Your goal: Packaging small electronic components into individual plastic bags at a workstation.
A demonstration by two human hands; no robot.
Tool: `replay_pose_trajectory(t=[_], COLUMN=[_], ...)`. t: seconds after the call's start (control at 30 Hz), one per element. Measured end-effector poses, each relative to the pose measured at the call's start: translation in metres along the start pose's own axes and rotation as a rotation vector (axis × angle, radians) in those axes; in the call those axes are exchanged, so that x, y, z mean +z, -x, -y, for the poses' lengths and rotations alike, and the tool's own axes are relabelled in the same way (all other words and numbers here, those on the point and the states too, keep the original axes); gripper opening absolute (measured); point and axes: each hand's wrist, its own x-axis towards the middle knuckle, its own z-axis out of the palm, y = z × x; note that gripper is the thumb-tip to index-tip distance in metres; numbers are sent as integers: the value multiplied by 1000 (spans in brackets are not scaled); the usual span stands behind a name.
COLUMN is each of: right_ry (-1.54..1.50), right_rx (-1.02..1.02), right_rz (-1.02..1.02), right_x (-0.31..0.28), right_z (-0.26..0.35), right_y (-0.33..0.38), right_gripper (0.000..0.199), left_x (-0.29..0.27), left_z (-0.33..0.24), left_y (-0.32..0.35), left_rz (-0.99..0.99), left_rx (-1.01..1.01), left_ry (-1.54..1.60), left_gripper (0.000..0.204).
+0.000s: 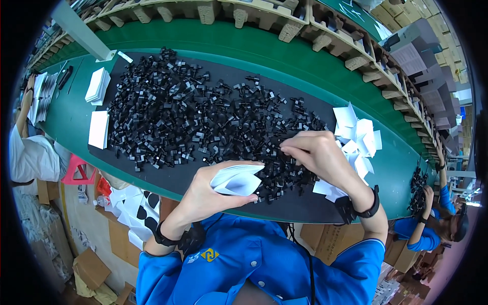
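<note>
My left hand [209, 187] is closed around several white paper sleeves [238, 182]; the front one bulges at its mouth. Just right of it, my right hand [319, 152] hangs over the edge of a wide heap of small black plastic parts [198, 109]. Thumb and index finger are pinched together there, and whatever lies between the tips is too small or hidden to tell. The heap rests on a dark mat [168, 180]. Beside my right wrist lies a loose pile of white paper pieces [357, 136], some of them folded or standing up.
Two white paper stacks [98, 129] stand left of the heap on the green table [71, 114]. Cardboard trays [254, 10] line the far side. Co-workers sit at left and right, the right one near another black heap [418, 190]. A box of white sheets [133, 211] stands below the near edge.
</note>
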Motion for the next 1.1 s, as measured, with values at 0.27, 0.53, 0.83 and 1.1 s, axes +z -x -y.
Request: replay_pose_trajectory(t=[0.27,0.53,0.83,1.1], right_ry=[303,384,334,-439], right_rx=[221,158,-6,318], right_rz=[-49,150,55,-74], right_x=[-1,25,18,-39], right_z=[4,-4,-13,64], right_y=[11,0,0,-3], right_gripper=[15,17,9,7], left_x=[0,-1,-2,-1], left_z=[3,7,9,5], left_y=[7,12,-2,-13], left_rz=[-70,-77,-104,-41], left_rx=[18,30,35,159], left_ry=[96,3,51,-77], left_gripper=[49,50,52,50])
